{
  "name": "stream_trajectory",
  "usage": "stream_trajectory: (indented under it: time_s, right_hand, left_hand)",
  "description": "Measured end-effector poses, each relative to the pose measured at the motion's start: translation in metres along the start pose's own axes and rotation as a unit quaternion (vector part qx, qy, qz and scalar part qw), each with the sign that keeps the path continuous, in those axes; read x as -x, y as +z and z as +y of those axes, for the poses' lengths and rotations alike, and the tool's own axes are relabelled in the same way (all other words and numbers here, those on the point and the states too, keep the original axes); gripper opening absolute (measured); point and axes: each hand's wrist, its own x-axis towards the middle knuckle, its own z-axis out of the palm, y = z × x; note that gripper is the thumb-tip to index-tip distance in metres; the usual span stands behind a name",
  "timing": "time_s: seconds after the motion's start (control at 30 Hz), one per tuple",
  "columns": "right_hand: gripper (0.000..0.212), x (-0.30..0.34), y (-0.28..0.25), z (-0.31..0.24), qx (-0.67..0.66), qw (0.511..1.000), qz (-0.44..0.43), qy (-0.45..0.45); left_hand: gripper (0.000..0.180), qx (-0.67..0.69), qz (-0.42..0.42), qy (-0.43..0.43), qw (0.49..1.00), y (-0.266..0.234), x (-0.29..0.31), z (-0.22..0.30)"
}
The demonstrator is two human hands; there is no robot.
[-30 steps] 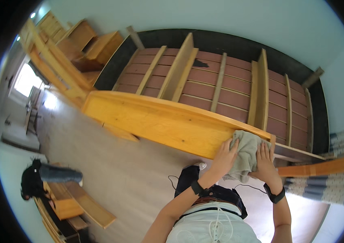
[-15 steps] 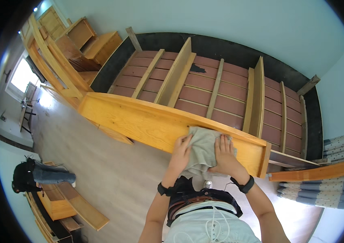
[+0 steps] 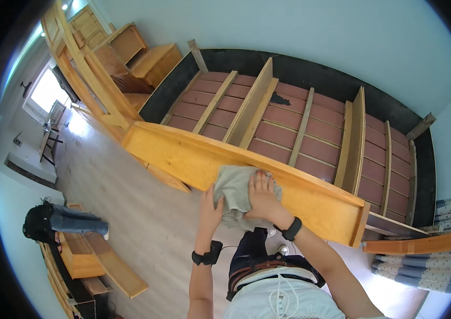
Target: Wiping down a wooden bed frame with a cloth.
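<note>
A grey-green cloth point(image 3: 232, 186) lies bunched on the long varnished wooden board point(image 3: 177, 151) that forms the bed frame's near side. My right hand point(image 3: 264, 201) presses flat on the cloth's right part, fingers stretched out. At the cloth's left edge, my left hand point(image 3: 210, 213) grips its fold between thumb and fingers; part of that grip is hidden. Some of the cloth hangs over the board's near edge, towards my body. Dark bands circle both wrists.
Beyond the board lies the open bed base with slats point(image 3: 302, 127) and upright dividers point(image 3: 355, 141). A curved wooden rail point(image 3: 422, 243) and a patterned curtain point(image 3: 417, 274) are at right. To the left, another person point(image 3: 74, 219) bends by wooden furniture parts point(image 3: 114, 263).
Both hands and the cloth have moved left along the board. My view has shifted a little, so the bed appears further right and lower.
</note>
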Motion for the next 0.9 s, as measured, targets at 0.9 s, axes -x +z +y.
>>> stream_trajectory:
  time_s: [0.9]
  right_hand:
    - [0.077, 0.243, -0.072, 0.067, -0.208, 0.962, 0.077, 0.157]
  left_hand:
    - [0.05, 0.023, -0.366, 0.119, 0.923, 0.114, 0.046, 0.191]
